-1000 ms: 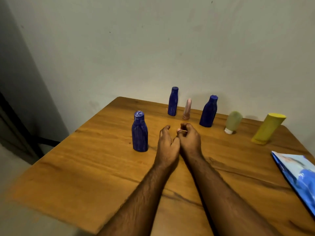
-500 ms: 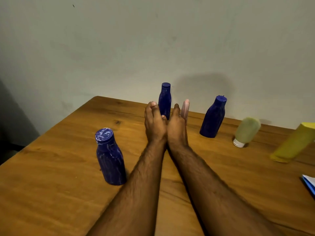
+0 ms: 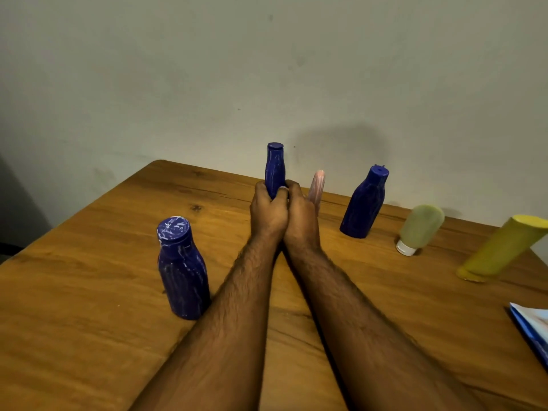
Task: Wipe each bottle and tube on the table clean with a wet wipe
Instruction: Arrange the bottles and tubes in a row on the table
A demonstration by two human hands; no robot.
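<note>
Both forearms stretched forward side by side over the table (image 3: 89, 292), left hand (image 3: 268, 213) and right hand (image 3: 301, 216) pressed together, fingers curled around the slim blue bottle (image 3: 275, 170) near the far edge.

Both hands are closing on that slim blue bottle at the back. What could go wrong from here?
1. The pink tube stands right beside the right hand; lifting or twisting the slim blue bottle could knock it over.
2. The grip is low on the slim blue bottle, near its base, so it may tip as it comes up.
3. No wipe clearly shows in either hand, including the left hand; the packet lies at the table's right edge, so wiping may not start properly.
</note>
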